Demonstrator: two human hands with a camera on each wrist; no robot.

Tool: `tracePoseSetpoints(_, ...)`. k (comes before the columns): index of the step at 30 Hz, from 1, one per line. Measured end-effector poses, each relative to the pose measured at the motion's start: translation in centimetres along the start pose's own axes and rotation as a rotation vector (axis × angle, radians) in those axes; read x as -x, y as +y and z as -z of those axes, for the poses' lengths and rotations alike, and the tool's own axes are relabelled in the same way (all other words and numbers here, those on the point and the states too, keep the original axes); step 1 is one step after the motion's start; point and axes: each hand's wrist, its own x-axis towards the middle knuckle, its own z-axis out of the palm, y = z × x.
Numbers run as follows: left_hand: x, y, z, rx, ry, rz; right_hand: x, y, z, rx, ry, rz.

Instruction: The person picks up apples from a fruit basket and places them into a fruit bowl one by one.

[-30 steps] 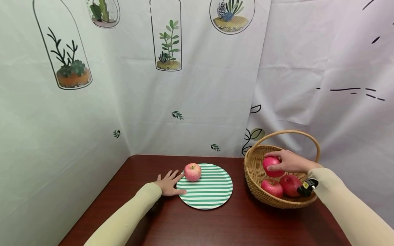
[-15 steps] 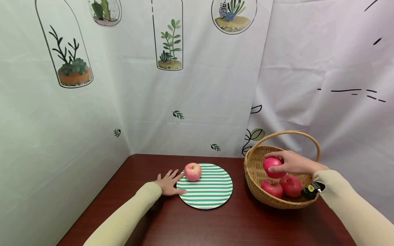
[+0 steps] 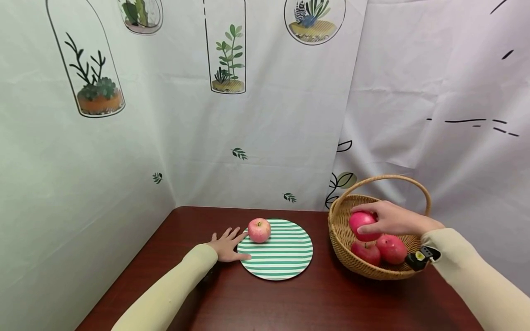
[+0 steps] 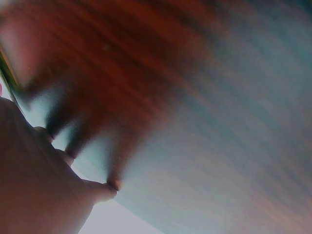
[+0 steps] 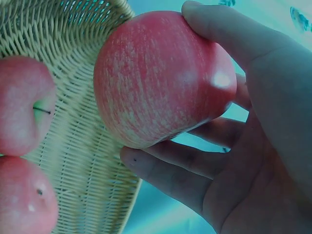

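Over the wicker basket (image 3: 337, 243), my right hand (image 3: 389, 217) grips a red apple (image 3: 361, 224) between thumb and fingers. The right wrist view shows that held apple (image 5: 161, 80) close up, apart from the two apples in the basket, one with its stem showing (image 5: 24, 105) and one below it (image 5: 24, 197). My left hand (image 3: 225, 246) lies spread on the table, its thumb and a fingertip reaching the edge of a round green-and-white striped mat (image 3: 281, 257). A paler apple (image 3: 259, 230) sits on the mat's far left, close to those fingertips.
The dark red-brown table (image 3: 265, 305) meets a white printed cloth (image 3: 265, 184) behind and on the left. An arched handle (image 3: 387, 177) rises over the basket. A black strapped device (image 3: 422, 256) sits at my right wrist.
My right hand has shifted slightly left within the basket, carrying the held apple with it. The left hand and the apple on the mat have stayed in place.
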Motion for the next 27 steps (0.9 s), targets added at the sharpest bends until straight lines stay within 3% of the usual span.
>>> tracePoseSetpoints(14, 0.8, 0.7, 0.9, -0.018, -0.029, 0.015, -0.7, -3.2, 0.4, 0.040, -0.040, 0.088)
tracePoseSetpoints(27, 1.1, 1.0, 1.3, 0.015, -0.024, 0.001, -2.0, -6.0, -0.3, 0.044, -0.076, 0.083)
